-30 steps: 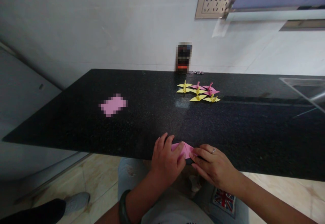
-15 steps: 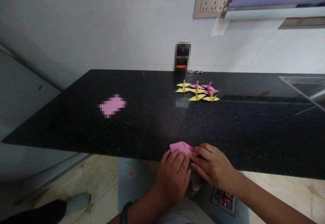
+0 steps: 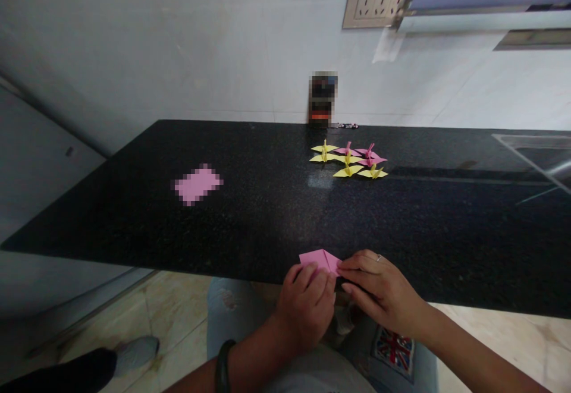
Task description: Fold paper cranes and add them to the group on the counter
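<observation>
A folded pink paper point(image 3: 319, 260) lies at the near edge of the black stone counter point(image 3: 250, 203). My left hand point(image 3: 307, 307) is curled at its near side, fingertips pinching the paper's edge. My right hand point(image 3: 379, 289), with a ring on one finger, presses its fingertips on the paper's right corner. Farther back on the counter stands a cluster of several finished yellow and pink paper cranes point(image 3: 350, 161).
A blurred pink rectangle point(image 3: 197, 184) lies on the counter's left part. A blurred dark object point(image 3: 323, 100) stands against the wall behind the cranes. A sink point(image 3: 539, 158) sits at the far right. A socket panel point(image 3: 377, 0) is on the wall. Another person's shoe point(image 3: 134, 352) shows on the floor.
My left hand slid back from on top of the pink paper to its near edge, uncovering the paper. My right hand stayed at the right corner.
</observation>
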